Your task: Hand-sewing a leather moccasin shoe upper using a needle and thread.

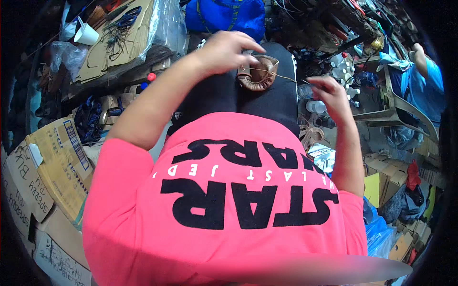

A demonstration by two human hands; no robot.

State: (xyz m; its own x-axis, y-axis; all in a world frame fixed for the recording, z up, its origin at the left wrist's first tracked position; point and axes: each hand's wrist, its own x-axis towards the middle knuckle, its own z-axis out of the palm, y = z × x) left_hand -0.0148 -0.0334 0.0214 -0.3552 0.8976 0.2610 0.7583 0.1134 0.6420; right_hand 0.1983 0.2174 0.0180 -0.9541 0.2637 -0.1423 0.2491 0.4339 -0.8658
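A brown leather shoe upper (260, 78) with a gathered, puckered edge rests on my dark-trousered thigh, its opening facing up. My left hand (226, 51) hangs at its left upper side, fingers curled over the edge and smeared by motion. Whether they grip anything cannot be made out. From the shoe upper a thin light thread (286, 77) stretches to the right. At its far end my right hand (331, 93) is raised beside my knee, thumb and fingertips pinched on the thread. Any needle there is too small to tell.
Ahead lies a blue bag (226, 16). Flat cardboard (107, 52) with cords and a white cup (87, 35) sits front left. Plastic bottles (341, 66) and a plastic chair (396, 102) stand at right. Cardboard boxes (57, 157) crowd the left, and another person's blue-clothed arm (422, 62) shows far right.
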